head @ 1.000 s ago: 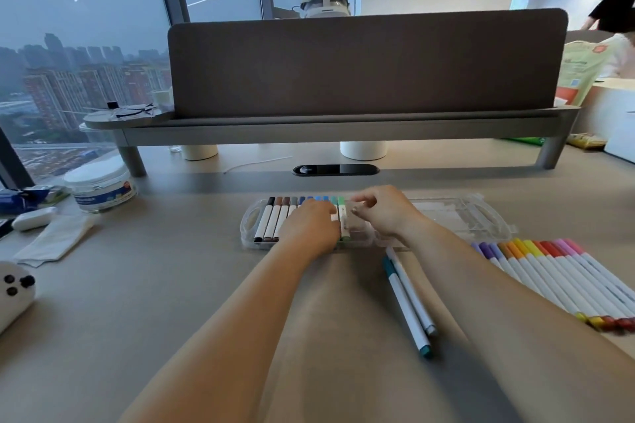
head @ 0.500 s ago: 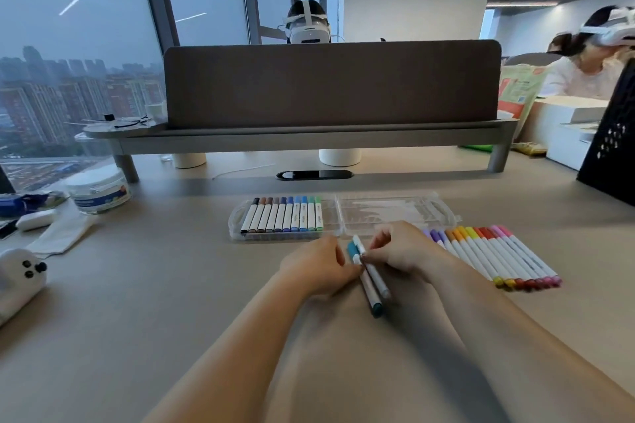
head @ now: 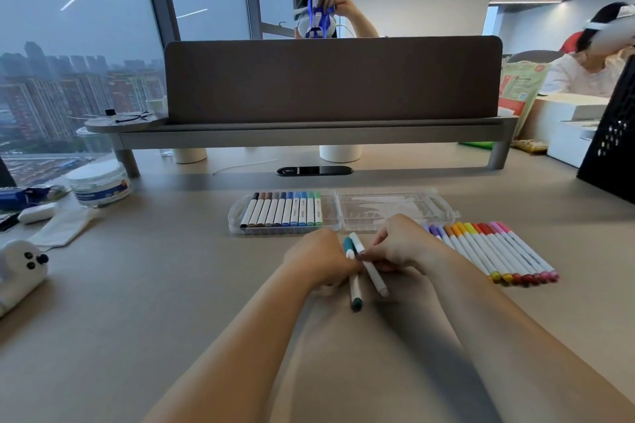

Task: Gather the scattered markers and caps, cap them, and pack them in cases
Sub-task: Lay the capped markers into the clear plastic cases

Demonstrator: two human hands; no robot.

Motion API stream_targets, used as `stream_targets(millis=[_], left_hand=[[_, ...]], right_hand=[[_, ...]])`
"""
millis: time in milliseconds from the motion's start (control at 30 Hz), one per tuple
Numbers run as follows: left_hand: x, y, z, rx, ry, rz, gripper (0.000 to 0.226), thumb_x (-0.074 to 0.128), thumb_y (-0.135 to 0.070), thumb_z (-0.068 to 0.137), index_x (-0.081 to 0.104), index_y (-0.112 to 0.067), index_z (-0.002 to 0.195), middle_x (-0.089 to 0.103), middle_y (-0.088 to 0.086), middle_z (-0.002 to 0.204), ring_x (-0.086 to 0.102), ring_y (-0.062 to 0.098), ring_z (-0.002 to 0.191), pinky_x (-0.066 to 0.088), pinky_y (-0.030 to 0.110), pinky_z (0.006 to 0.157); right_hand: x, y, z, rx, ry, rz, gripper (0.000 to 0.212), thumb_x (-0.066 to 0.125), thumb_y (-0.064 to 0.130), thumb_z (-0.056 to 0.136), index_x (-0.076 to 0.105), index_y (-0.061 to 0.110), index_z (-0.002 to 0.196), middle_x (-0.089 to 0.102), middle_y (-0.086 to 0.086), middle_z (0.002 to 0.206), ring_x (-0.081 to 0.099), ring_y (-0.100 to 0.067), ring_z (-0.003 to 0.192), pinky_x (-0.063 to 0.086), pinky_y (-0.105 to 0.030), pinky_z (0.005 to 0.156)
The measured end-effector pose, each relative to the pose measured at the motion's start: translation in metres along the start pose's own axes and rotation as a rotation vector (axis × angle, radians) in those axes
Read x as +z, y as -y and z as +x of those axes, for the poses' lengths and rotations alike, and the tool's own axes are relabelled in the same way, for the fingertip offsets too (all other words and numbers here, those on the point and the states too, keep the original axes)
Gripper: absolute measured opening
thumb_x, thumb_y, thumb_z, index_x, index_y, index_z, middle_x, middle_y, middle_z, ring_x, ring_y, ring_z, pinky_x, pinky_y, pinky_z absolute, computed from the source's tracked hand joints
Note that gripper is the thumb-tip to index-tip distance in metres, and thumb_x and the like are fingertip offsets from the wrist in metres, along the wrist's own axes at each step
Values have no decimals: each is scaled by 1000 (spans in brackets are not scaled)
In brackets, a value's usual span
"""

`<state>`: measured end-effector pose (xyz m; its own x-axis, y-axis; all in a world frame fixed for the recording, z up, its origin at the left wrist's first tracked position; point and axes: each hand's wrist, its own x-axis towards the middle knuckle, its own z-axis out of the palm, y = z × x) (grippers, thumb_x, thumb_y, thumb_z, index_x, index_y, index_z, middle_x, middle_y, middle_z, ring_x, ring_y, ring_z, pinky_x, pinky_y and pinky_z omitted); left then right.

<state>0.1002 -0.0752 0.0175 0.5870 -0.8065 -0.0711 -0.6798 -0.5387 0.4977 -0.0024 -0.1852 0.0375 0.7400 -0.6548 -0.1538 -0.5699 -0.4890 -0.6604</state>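
Hands are back from the case [head: 237, 216] at the two loose markers just in front of it. Left hand [head: 319, 259] curls round the teal marker [head: 356, 289], right hand [head: 400, 245] pinches the white-tipped marker [head: 376, 276]. The barrels sit so close they could snag, and one might slip and roll away imo. Print on the markers and the tub [head: 99, 187] is too small to read.

Just in front of the open case [head: 330, 216], my left hand [head: 318, 259] grips a teal marker [head: 355, 290]; my right hand [head: 402, 244] pinches a pale marker [head: 374, 274].

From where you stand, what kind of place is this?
Probably a high-rise shared office: a desk divider panel, a wide window over city towers, and another person at a neighbouring desk.
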Motion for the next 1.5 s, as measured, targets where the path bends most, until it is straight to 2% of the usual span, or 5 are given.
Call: stream_targets(millis=[267,700,900,1033,1500], left_hand=[[-6,-4,-6,-27,-117,212,35,62,-43,80,41,-19,66,46,-3,67,43,11,59,32,25,50],[-47,25,67,-116,-346,-232,35,62,-31,84,59,-13,53,62,4,60,55,23,59,47,30,61],[-43,30,113,-182,-333,-134,31,62,-40,85,69,-10,82,64,4,73,59,22,66,50,30,62],[-29,34,126,-180,-346,-57,32,62,-42,83,69,-11,87,64,4,76,60,21,70,41,28,56],[-28,25,107,-22,-336,118,25,51,-36,95,64,-24,112,65,1,110,60,22,98,45,32,72]], right_hand=[[10,8,-1,-67,-129,-402,33,69,37,79,48,17,64,49,1,60,45,-12,55,31,-25,49],[2,21,64,-32,-236,419,24,66,23,88,70,0,95,65,-14,89,57,-16,72,44,-26,57],[13,34,111,-10,-290,396,25,70,26,85,72,1,86,69,-15,87,60,-24,78,52,-40,80],[22,31,125,-33,-297,289,40,68,24,85,52,10,51,43,-7,49,41,-20,53,43,-33,63],[23,26,129,-78,-302,255,34,65,27,88,57,10,59,53,-9,61,49,-23,63,34,-27,55]])
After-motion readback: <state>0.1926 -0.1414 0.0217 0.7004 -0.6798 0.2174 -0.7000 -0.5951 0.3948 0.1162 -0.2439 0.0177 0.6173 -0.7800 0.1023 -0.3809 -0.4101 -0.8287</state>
